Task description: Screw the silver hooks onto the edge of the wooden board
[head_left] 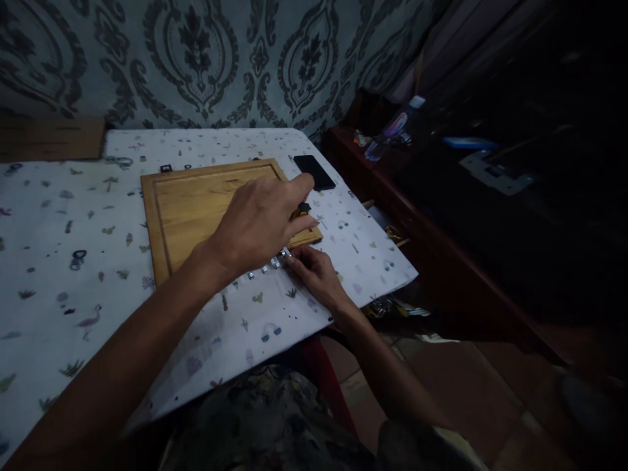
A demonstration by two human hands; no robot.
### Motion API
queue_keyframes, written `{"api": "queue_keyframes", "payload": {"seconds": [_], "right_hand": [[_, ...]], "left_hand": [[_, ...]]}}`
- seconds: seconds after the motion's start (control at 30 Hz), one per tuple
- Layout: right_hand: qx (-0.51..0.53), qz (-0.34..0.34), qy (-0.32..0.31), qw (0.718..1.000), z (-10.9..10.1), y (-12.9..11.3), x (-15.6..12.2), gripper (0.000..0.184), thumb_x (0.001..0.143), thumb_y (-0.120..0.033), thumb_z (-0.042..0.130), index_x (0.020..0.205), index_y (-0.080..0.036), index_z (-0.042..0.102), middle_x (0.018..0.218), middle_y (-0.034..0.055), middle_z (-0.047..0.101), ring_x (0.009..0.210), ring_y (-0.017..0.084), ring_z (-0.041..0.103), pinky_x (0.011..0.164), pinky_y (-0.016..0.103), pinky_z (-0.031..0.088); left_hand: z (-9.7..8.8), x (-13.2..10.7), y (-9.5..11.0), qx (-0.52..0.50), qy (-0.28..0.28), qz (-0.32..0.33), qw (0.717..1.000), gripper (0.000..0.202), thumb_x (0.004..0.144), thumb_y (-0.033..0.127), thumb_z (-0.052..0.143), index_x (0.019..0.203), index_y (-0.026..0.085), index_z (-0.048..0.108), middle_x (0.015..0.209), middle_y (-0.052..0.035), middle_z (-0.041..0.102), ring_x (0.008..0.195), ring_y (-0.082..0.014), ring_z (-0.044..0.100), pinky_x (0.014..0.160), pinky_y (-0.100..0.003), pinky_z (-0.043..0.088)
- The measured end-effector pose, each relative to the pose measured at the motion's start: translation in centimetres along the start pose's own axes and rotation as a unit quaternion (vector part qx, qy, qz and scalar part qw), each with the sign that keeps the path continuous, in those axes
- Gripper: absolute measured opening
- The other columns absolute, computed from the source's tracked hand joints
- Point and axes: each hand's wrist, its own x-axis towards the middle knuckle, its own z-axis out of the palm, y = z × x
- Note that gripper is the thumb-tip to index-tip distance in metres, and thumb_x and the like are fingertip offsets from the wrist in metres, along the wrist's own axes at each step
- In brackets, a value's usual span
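A wooden board [191, 196] with a grooved border lies flat on the patterned tablecloth. My left hand [260, 219] is closed above its right part, around a tool with a black and yellow handle end [303, 210]; the rest of the tool is hidden by the hand. At the board's near right edge, my right hand [318, 273] pinches a small shiny metal piece [285, 253] between thumb and fingers. Several similar metal pieces [263, 269] sit in a row along that edge, just left of my right fingertips. The dim light hides their exact shape.
A black phone [314, 172] lies behind the board to the right. Cardboard [49, 139] rests at the far left. On a dark red wooden surface [358, 157] to the right stands a plastic bottle [395, 127]. The table's right corner [409, 273] overhangs a cluttered drawer area.
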Motion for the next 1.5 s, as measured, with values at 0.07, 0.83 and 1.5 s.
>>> {"api": "queue_keyframes", "payload": {"seconds": [0.07,0.83,1.5], "right_hand": [[0.006,0.007,-0.001,1.0,0.0,-0.1,0.0,0.036,0.09,-0.053,0.058,0.077,-0.02,0.054,0.064,-0.0021,0.05,0.059,0.012,0.042,0.057,0.028,0.035],[0.009,0.009,0.001,1.0,0.0,0.1,0.0,0.041,0.089,-0.06,0.057,0.079,-0.021,0.056,0.063,-0.0013,0.052,0.06,0.013,0.044,0.055,0.027,0.036],[0.022,0.021,0.003,1.0,0.2,-0.2,0.0,0.047,0.086,-0.066,0.058,0.078,-0.02,0.055,0.064,-0.0012,0.053,0.059,0.013,0.044,0.054,0.027,0.037]], "left_hand": [[0.1,0.0,-0.2,0.003,0.004,-0.002,1.0,0.014,0.091,0.032,0.065,0.094,0.019,0.06,0.074,-0.0005,0.062,0.073,-0.0177,0.061,0.071,-0.03,0.043],[-0.5,-0.1,0.0,0.019,-0.025,-0.012,0.999,0.012,0.093,0.023,0.06,0.104,0.019,0.059,0.076,-0.0015,0.06,0.079,-0.0201,0.063,0.076,-0.031,0.044],[-1.7,-0.2,-0.5,-0.004,-0.007,-0.011,1.0,0.006,0.092,0.022,0.06,0.098,0.019,0.061,0.083,-0.0027,0.063,0.084,-0.0202,0.063,0.078,-0.032,0.045]]}}
